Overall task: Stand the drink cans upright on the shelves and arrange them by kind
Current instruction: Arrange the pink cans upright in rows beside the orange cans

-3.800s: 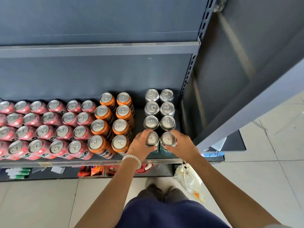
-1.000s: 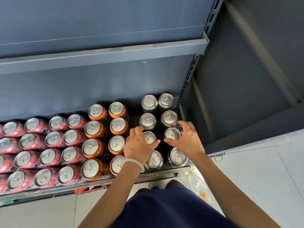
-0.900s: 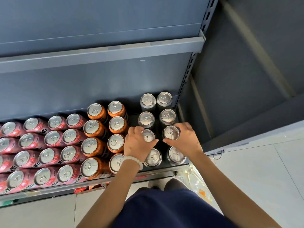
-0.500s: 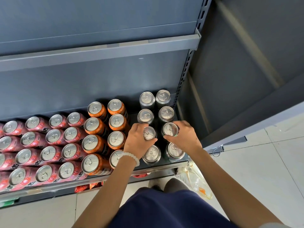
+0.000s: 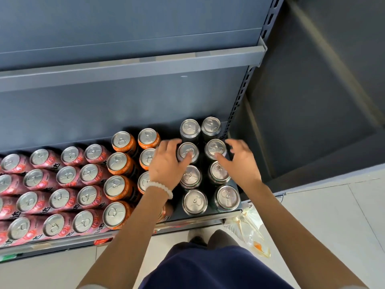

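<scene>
Eight dark cans stand upright at the right end of the shelf, in two columns of four running front to back. Left of them stand two columns of orange cans: the left column shows four lids in full, while in the right column only three lids show, two of them partly behind the left hand, and a scrap of orange side shows at the front beside the forearm. Further left is a block of pink cans, four rows deep; four columns show whole and a fifth is cut off by the frame edge, so the full count cannot be told.

The left hand's grip curls round the second dark can from the back in the left column, fingers on its left side and thumb lying over the lid. The right hand is at the second can from the back in the right column, thumb at its lid edge and fingers spread loosely apart past its right side; whether they press the can is hard to make out. A white bead bracelet circles the left wrist.

The shelf above shows only its front lip. A clear plastic bag lies on the floor by the person's feet, partly hidden by the right forearm
</scene>
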